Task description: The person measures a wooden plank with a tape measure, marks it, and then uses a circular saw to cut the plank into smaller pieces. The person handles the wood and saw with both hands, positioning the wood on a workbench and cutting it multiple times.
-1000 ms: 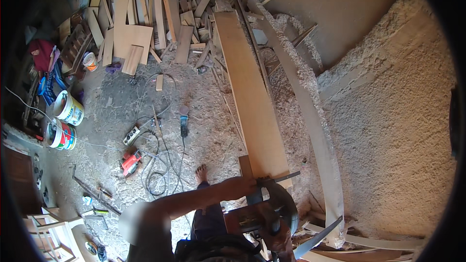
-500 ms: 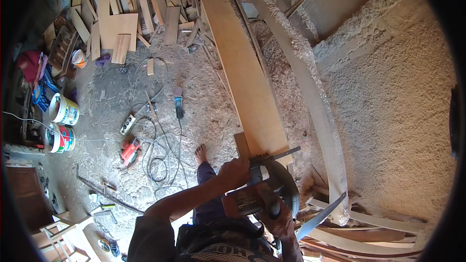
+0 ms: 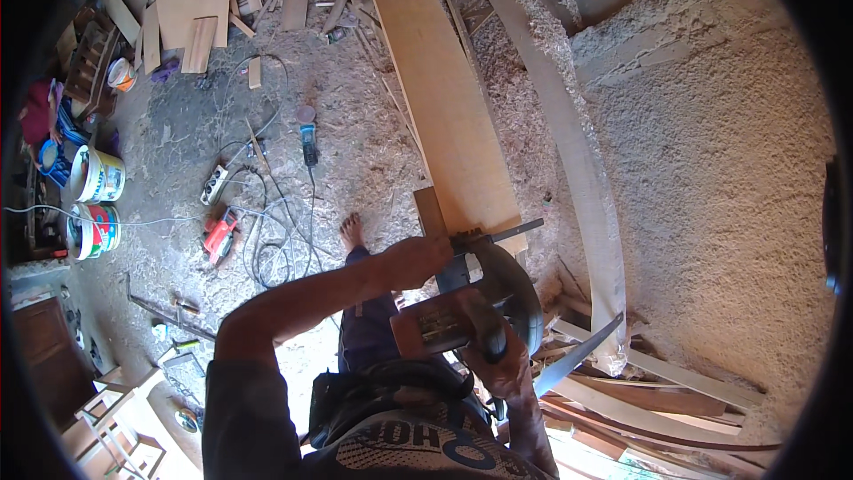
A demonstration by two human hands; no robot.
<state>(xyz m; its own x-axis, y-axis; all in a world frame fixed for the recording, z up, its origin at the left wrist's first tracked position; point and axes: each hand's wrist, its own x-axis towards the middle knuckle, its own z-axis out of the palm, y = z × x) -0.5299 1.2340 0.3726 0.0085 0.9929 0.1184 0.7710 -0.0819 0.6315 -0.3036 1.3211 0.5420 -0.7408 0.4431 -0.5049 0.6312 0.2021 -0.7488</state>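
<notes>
The right hand (image 3: 500,364) was clenched around the handle (image 3: 485,327) of a circular saw (image 3: 434,324), positioned at the near end of a long wooden board (image 3: 444,107) extending ahead of the grip. The left hand (image 3: 419,261), forward-left of it, was curled beside the saw's front; its exact hold could not be determined.

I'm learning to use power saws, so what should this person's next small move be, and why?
Probably ease the power saw slightly forward along the board: the right hand grips its handle, the left hand is near its front, and it sits at the board's near end with most of the length ahead.
</notes>
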